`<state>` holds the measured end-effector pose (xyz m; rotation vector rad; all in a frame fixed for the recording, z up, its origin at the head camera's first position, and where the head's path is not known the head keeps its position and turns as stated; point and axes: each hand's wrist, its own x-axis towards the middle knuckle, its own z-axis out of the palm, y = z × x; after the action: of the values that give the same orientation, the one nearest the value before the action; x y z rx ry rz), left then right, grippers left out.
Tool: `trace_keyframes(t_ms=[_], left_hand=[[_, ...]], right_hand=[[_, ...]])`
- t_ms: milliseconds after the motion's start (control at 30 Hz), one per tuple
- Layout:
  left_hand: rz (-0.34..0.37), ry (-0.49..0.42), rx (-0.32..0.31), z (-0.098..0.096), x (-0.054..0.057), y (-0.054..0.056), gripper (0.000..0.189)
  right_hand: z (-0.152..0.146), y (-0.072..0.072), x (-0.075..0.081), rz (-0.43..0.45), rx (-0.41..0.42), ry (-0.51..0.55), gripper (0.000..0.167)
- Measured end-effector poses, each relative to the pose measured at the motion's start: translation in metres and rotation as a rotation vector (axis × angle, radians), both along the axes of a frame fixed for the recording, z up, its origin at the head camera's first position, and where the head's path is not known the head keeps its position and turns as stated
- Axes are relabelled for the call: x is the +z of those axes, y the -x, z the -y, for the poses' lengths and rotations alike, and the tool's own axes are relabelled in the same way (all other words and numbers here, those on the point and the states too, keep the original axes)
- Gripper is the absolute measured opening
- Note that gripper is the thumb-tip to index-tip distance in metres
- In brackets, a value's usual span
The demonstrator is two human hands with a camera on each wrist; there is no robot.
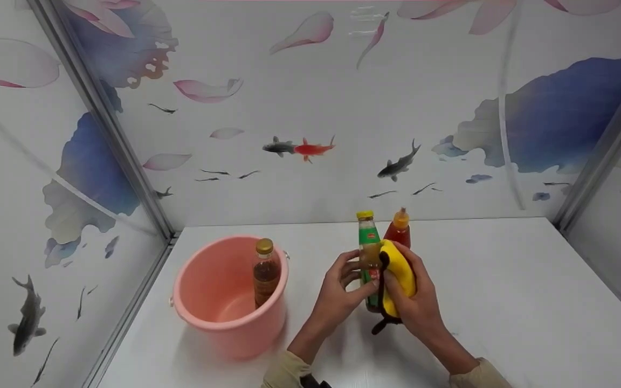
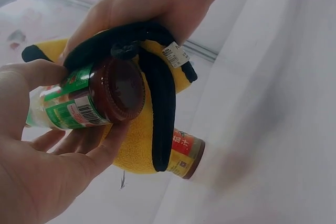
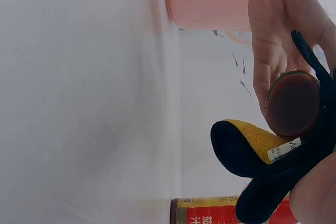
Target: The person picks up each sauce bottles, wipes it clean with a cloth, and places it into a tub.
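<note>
My left hand (image 1: 337,296) holds a glass sauce bottle (image 1: 368,237) with a yellow cap and green label, thumb and fingers around its sides. Its dark brown base (image 2: 123,87) faces the left wrist camera, raised off the table. In my right hand (image 1: 422,296) is a yellow cloth (image 1: 403,272) with dark trim and a small white tag (image 2: 175,54). The cloth lies against the bottle's right side. Just behind the right hand stands a red sauce bottle (image 1: 400,233) with an orange nozzle cap, its lower part hidden in the head view.
A pink bucket (image 1: 197,318) stands on the white table (image 1: 531,302) to the left. Inside it, a brown-liquid bottle (image 1: 265,272) with a gold cap leans at the right wall. White panels (image 1: 316,188) printed with fish and petals enclose the back and sides.
</note>
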<state>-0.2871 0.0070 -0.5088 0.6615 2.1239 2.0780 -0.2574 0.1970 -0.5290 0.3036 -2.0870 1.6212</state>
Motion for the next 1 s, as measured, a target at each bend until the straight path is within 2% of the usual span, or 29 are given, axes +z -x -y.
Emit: trace_keyframes(t_ms=[333, 600, 1000], left_hand=[[-0.019, 0.056, -0.07, -0.001, -0.004, 0.001, 0.063], [0.014, 0.066, -0.151, -0.002, -0.006, -0.002, 0.068], [-0.013, 0.107, -0.195, -0.004, -0.007, 0.0, 0.068]], right_hand=[[-0.003, 0.001, 0.002, -0.011, -0.045, -0.017, 0.063], [-0.008, 0.001, 0.005, -0.046, -0.055, -0.002, 0.063], [-0.011, 0.002, 0.009, -0.031, -0.047, 0.035, 0.062]])
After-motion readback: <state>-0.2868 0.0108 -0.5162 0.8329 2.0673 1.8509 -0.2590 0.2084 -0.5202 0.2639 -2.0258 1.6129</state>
